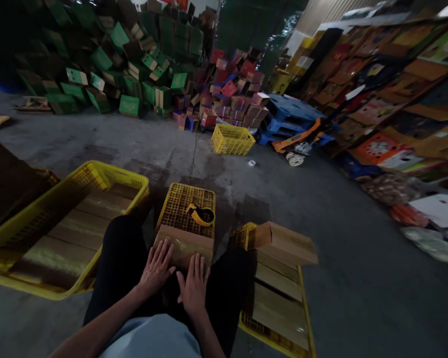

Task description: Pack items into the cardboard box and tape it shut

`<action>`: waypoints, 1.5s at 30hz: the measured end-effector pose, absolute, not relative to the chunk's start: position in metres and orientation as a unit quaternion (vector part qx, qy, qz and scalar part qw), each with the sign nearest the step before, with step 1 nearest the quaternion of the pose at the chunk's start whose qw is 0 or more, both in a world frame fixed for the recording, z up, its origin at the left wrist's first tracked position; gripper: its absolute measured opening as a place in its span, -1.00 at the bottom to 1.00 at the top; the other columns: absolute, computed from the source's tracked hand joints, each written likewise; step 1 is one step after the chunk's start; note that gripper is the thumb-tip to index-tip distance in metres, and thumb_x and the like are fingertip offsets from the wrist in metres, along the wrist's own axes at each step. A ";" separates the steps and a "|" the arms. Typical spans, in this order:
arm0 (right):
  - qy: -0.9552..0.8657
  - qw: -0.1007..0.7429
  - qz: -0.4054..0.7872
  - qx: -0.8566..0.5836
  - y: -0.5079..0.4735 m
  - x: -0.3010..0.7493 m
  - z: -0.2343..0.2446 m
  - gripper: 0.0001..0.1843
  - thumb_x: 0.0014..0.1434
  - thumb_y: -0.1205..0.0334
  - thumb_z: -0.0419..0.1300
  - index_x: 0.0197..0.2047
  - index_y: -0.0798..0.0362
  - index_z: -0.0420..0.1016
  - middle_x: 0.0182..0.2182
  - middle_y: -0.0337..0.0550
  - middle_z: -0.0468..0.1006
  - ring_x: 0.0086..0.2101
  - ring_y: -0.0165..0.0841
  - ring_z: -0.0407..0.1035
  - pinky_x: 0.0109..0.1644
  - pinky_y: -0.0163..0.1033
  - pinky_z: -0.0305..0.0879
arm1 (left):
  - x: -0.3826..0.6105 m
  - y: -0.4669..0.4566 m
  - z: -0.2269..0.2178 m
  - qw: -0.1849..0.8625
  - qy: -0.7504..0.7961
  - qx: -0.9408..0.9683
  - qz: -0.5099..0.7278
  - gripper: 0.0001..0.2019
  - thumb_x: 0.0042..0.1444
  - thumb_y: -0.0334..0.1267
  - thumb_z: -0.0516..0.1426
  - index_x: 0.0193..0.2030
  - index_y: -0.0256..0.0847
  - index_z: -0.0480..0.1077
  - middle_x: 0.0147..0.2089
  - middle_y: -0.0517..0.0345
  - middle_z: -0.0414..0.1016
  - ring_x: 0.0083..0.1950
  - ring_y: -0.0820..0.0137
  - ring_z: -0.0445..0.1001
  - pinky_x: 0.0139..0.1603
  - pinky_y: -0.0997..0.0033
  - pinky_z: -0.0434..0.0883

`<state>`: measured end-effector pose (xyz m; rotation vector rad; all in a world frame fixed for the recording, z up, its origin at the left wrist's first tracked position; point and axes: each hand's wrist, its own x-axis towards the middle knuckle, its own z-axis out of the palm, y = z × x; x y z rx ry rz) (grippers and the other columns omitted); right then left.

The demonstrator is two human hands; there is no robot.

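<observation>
Cardboard box (184,246), flat-topped; left hand (156,268), right hand (193,288) pressing, fingers spread, gripping nothing.

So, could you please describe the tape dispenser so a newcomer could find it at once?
Start at the upturned yellow crate between the person's knees. The tape dispenser lies on its top, just beyond the cardboard box under both hands: the only small, curved, yellow-and-black thing there.

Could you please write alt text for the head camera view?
Seated on a warehouse floor, a person presses left hand and right hand flat on a cardboard box atop an upturned yellow crate, with a tape dispenser beyond.
</observation>
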<state>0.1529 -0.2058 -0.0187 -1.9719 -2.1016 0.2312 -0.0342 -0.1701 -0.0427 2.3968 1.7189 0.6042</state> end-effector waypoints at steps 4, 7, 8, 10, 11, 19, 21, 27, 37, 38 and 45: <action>-0.739 0.138 0.092 -0.653 -0.194 0.139 -0.012 -0.18 0.40 -0.26 -0.09 0.46 0.18 0.16 0.42 0.16 0.12 0.41 0.06 -0.04 0.42 0.29 -0.04 | -0.026 -0.170 -0.040 0.066 0.546 0.818 0.171 -0.28 0.26 -0.32 0.09 0.54 -0.07 0.00 0.57 -0.08 -0.08 0.57 0.02 -0.11 0.49 -0.21 -0.12; -0.743 0.151 0.100 -0.645 -0.186 0.131 -0.009 -0.21 0.42 -0.23 -0.09 0.46 0.18 0.16 0.41 0.14 0.16 0.41 0.02 -0.01 0.43 0.22 0.01 | -0.022 -0.171 -0.037 0.077 0.542 0.820 0.164 -0.29 0.26 -0.37 0.08 0.53 -0.01 0.01 0.57 -0.04 -0.06 0.57 0.02 -0.12 0.50 -0.22 -0.19; -0.745 0.155 0.102 -0.641 -0.184 0.128 -0.009 -0.22 0.42 -0.22 -0.08 0.46 0.17 0.16 0.41 0.13 0.18 0.41 0.01 0.01 0.43 0.20 0.03 | -0.021 -0.171 -0.037 0.081 0.544 0.819 0.164 -0.29 0.26 -0.36 0.08 0.53 0.00 0.01 0.57 -0.04 -0.05 0.57 0.01 -0.12 0.50 -0.23 -0.21; -0.751 0.160 0.105 -0.633 -0.181 0.125 -0.010 -0.24 0.42 -0.20 -0.07 0.46 0.16 0.16 0.39 0.13 0.22 0.39 -0.01 0.05 0.41 0.18 0.07 | -0.019 -0.172 -0.037 0.086 0.548 0.816 0.164 -0.29 0.27 -0.34 0.09 0.53 0.00 -0.01 0.57 -0.05 -0.05 0.57 0.00 -0.14 0.49 -0.25 -0.24; -0.753 0.161 0.105 -0.629 -0.179 0.124 -0.011 -0.24 0.43 -0.19 -0.06 0.46 0.16 0.16 0.38 0.14 0.24 0.39 -0.01 0.06 0.41 0.18 0.08 | -0.019 -0.172 -0.037 0.086 0.550 0.815 0.163 -0.28 0.27 -0.34 0.09 0.53 -0.01 -0.02 0.57 -0.06 -0.05 0.57 0.00 -0.14 0.49 -0.26 -0.24; -0.774 0.128 0.112 -0.610 -0.168 0.135 -0.004 -0.31 0.45 -0.17 -0.10 0.47 0.06 0.16 0.40 0.04 0.20 0.37 -0.03 0.10 0.40 0.22 0.06 | -0.019 -0.166 -0.037 0.087 0.556 0.812 0.156 -0.34 0.30 -0.32 0.05 0.52 -0.06 0.03 0.55 -0.02 0.00 0.57 0.03 -0.10 0.50 -0.25 -0.28; -0.778 0.122 0.117 -0.605 -0.168 0.140 -0.002 -0.35 0.47 -0.14 -0.12 0.47 0.00 0.14 0.41 -0.01 0.20 0.38 -0.08 0.10 0.41 0.21 0.04 | -0.021 -0.164 -0.036 0.089 0.557 0.810 0.161 -0.35 0.31 -0.30 0.04 0.52 -0.04 0.04 0.55 0.00 0.02 0.56 0.05 -0.05 0.50 -0.25 -0.26; -0.760 0.126 0.099 -0.630 -0.174 0.152 -0.011 -0.33 0.46 -0.15 -0.12 0.49 0.00 0.10 0.44 0.01 0.13 0.40 -0.06 0.05 0.41 0.23 0.02 | -0.032 -0.160 -0.031 0.111 0.576 0.790 0.176 -0.39 0.36 -0.18 0.05 0.52 0.06 0.05 0.52 0.02 0.10 0.52 0.04 0.07 0.47 -0.29 -0.09; -0.681 0.147 0.116 -0.708 -0.171 0.202 -0.023 -0.15 0.44 -0.25 -0.23 0.46 0.28 0.13 0.42 0.22 0.10 0.40 0.01 0.03 0.40 0.17 0.09 | -0.055 -0.142 -0.034 0.100 0.618 0.755 0.192 -0.39 0.40 -0.09 0.00 0.53 -0.10 0.01 0.55 -0.10 -0.02 0.54 0.01 0.01 0.45 -0.38 -0.11; -0.680 0.152 0.117 -0.707 -0.170 0.202 -0.024 -0.14 0.44 -0.25 -0.22 0.46 0.30 0.14 0.42 0.24 0.10 0.40 0.02 0.02 0.40 0.17 0.09 | -0.054 -0.141 -0.035 0.098 0.620 0.754 0.192 -0.39 0.39 -0.08 0.00 0.53 -0.11 0.02 0.55 -0.11 -0.03 0.54 0.01 0.00 0.45 -0.36 -0.09; -0.673 0.149 0.072 -0.721 -0.161 0.182 -0.029 -0.21 0.40 -0.26 -0.09 0.43 0.16 0.25 0.44 0.24 0.08 0.40 0.22 -0.06 0.35 0.34 0.07 | -0.018 -0.137 -0.034 0.073 0.584 0.783 0.199 -0.42 0.32 -0.12 0.10 0.46 -0.09 0.20 0.53 -0.11 0.04 0.54 -0.03 0.01 0.46 -0.23 0.01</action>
